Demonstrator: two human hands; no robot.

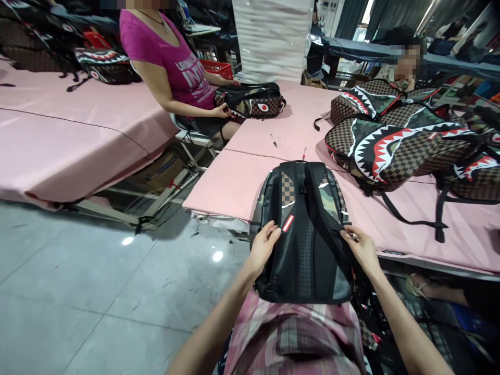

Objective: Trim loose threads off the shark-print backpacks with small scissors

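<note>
A black backpack (304, 250) rests against the near edge of the pink table and over my lap, its back panel and straps facing up. Checkered and camouflage patches and a small red label show on it. My left hand (265, 242) pinches the left side strap area beside the label. On the opposite side, my right hand (360, 245) has its fingers closed at the right edge of the bag, with something small and metallic-looking at the fingertips. The bag's underside is hidden.
Shark-mouth backpacks (398, 146) are piled on the right of the pink table (222, 182). A pen (273, 140) and a red one (304, 152) lie beyond my bag. A person in a magenta shirt (172, 62) handles another bag (253, 101).
</note>
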